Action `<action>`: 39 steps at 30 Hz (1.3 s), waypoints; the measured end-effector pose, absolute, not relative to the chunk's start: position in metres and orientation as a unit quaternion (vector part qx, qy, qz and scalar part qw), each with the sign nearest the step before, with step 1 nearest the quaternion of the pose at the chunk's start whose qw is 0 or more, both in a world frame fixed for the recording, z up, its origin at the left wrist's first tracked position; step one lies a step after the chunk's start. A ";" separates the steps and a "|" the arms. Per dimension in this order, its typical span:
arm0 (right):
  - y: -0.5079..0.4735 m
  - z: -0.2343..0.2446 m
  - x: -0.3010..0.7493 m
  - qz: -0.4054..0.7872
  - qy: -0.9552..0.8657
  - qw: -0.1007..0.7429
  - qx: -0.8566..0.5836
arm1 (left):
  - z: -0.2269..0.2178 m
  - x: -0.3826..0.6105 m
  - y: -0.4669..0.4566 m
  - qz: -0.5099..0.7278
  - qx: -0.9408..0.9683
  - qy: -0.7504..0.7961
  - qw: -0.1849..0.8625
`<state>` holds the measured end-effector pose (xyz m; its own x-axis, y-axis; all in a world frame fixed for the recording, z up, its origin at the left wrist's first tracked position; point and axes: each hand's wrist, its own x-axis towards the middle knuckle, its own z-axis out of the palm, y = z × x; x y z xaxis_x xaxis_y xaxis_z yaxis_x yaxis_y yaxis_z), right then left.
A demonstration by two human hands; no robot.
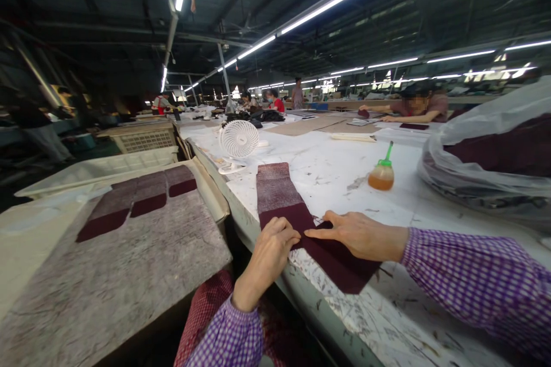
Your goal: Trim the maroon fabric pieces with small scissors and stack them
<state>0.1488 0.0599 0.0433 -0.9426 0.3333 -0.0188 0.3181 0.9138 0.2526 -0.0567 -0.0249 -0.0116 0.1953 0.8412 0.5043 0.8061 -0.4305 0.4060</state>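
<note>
A stack of grey-speckled and maroon fabric panels point(282, 192) lies along the near edge of the white table. A plain maroon panel point(346, 272) extends from its lower end toward the right. My left hand point(270, 249) is closed where the two meet, its fingertips pinching the maroon edge. Across the plain panel rests my right hand point(357, 235), index finger stretched out to the join and thumb apart. The index tip almost meets the left fingertips. The other right fingers are mostly hidden under the hand.
Beyond the panels stand a small white fan point(239, 140) and a green-topped bottle of amber liquid point(381, 175). A clear plastic bag of maroon pieces point(486, 155) sits at right. On the left board point(163, 246) lie three panels point(148, 203). A co-worker point(417, 106) leans over the far side.
</note>
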 end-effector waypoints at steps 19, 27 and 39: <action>0.106 0.045 0.148 -0.193 0.953 -0.005 0.232 | 0.001 -0.065 -0.034 0.335 0.760 0.551 0.084; 0.164 0.042 0.192 -0.150 0.909 -0.075 0.381 | 0.006 -0.038 -0.022 0.205 0.781 0.586 -0.066; 0.097 0.051 0.132 -0.065 0.953 -0.257 0.145 | -0.002 -0.072 0.001 0.480 0.580 0.621 0.217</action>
<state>0.1324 0.0974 0.0509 -0.8263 0.3097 0.4704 0.2431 0.9496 -0.1981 -0.0716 0.0014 -0.0023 -0.2325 0.9287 0.2887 0.5127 -0.1352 0.8479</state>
